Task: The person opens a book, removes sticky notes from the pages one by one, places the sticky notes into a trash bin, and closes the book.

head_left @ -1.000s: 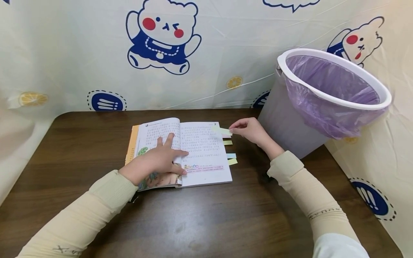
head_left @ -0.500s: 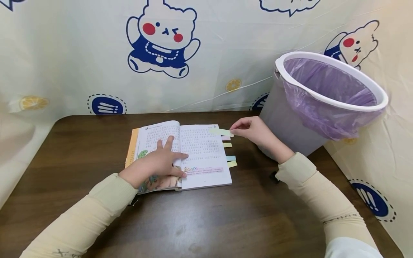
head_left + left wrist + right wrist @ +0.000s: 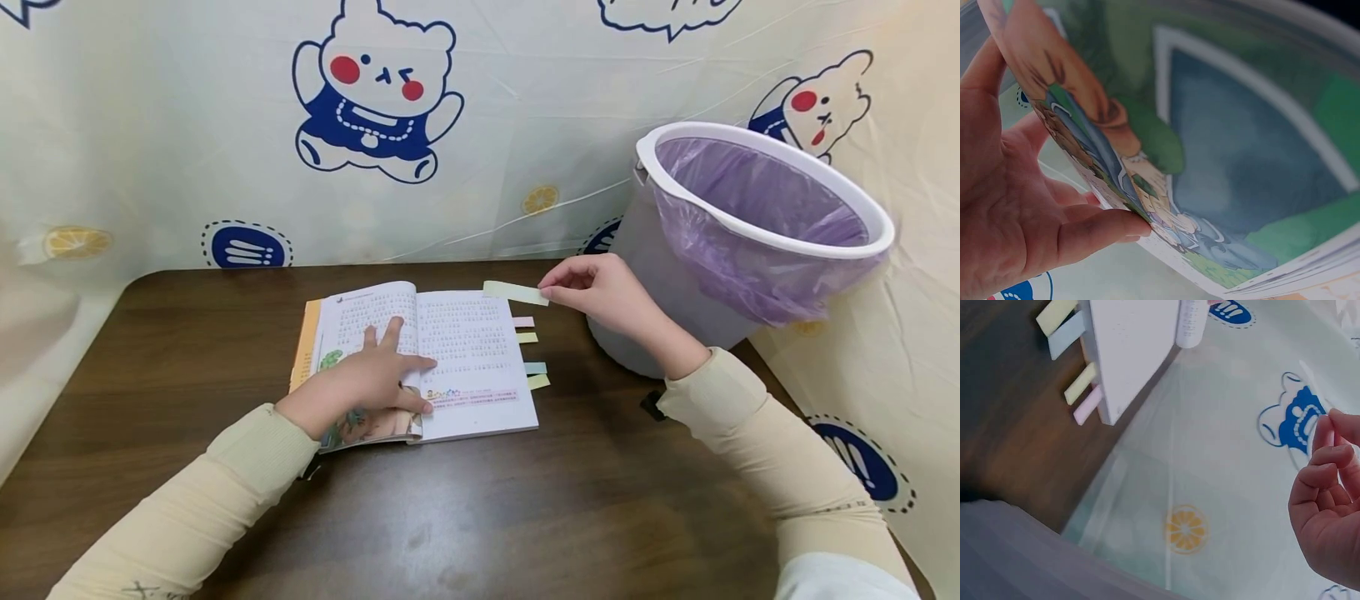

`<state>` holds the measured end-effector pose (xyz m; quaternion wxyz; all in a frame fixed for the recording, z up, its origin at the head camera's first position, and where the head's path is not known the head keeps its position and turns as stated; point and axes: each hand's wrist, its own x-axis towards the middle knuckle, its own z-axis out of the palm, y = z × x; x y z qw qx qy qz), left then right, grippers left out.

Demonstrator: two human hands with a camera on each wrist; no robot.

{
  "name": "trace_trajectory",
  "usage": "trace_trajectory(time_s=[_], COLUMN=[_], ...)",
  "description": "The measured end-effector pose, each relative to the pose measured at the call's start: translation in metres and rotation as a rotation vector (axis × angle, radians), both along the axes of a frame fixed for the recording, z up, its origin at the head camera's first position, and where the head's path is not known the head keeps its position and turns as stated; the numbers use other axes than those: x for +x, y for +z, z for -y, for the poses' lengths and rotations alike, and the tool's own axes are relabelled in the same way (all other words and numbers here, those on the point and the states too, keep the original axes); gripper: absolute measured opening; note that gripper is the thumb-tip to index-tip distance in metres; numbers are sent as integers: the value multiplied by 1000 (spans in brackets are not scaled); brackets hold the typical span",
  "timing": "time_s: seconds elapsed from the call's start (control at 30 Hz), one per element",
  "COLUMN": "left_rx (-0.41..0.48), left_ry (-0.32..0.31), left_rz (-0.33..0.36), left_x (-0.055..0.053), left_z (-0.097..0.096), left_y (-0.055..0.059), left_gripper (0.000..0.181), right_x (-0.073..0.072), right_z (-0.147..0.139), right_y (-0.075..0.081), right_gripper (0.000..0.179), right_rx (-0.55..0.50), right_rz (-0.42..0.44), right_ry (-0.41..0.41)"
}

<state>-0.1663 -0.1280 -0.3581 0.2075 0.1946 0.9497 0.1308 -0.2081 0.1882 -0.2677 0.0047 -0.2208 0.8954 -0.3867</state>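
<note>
An open book (image 3: 476, 333) lies on the table, its printed right page flat. My left hand (image 3: 375, 375), fingers spread, presses on the left page near the spine; the left wrist view shows that hand (image 3: 1041, 206) against an illustrated page (image 3: 1241, 156). Between thumb and fingertips, my right hand (image 3: 611, 292) pinches the end of a pale green sticky tab (image 3: 513, 292) over the page's top right corner. Several other sticky tabs, among them a pink one (image 3: 522, 322) and a blue one (image 3: 535, 367), stick out from the book's right edge.
Right of the book, behind my right hand, stands a grey trash bin (image 3: 637, 258) with a white rim and a purple liner bag (image 3: 750, 242). A printed cloth (image 3: 495, 125) hangs behind the brown wooden table (image 3: 465, 517).
The pale green tab was flat at the page's top right edge; my right hand has drawn it up and slightly away, uncovering the pink tab. My left hand has stayed in place.
</note>
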Motion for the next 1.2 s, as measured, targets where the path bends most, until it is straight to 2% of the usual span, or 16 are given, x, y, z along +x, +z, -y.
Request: trace_trajectory(time_s=[0.33, 0.6, 0.77, 1.03, 1.2], left_rx=[7, 10, 10, 13, 19], left_ry=[3, -8, -1, 8, 8], left_rz=[-2, -6, -1, 7, 10], left_x=[0, 0, -1, -1, -1], left_z=[0, 0, 0, 0, 0], left_y=[-1, -1, -1, -2, -2], left_gripper=[72, 73, 74, 73, 73], right_x=[20, 33, 39, 48, 54], right_z=[-6, -14, -20, -28, -36], right_y=[27, 46, 58, 71, 83], right_gripper=[3, 9, 7, 9, 10], right_rx=[36, 39, 20, -7, -73], right_rz=[-190, -345, -413, -457, -533], right_ry=[12, 16, -15, -96, -151])
